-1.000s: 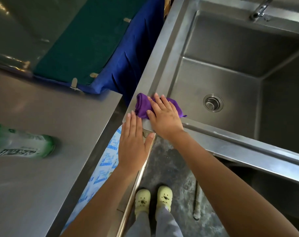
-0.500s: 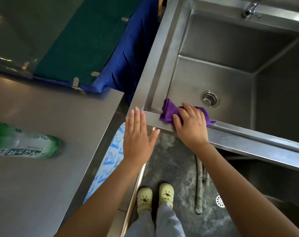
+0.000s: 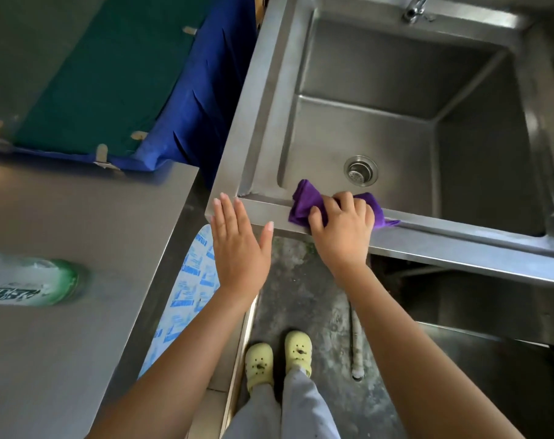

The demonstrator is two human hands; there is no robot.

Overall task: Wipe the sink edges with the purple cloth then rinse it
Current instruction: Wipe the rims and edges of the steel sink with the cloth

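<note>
Right hand (image 3: 342,232) clutching purple cloth (image 3: 307,202), slid further right along sink's front edge (image 3: 443,245), left hand (image 3: 237,245) still flat, spread

Green bottle (image 3: 31,282) lying on steel counter (image 3: 79,223); blue fabric (image 3: 187,122) behind

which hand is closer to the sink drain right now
Right. The right hand presses the purple cloth on the front sink edge just below the drain; the left hand rests flat at the sink's corner, farther left.
</note>
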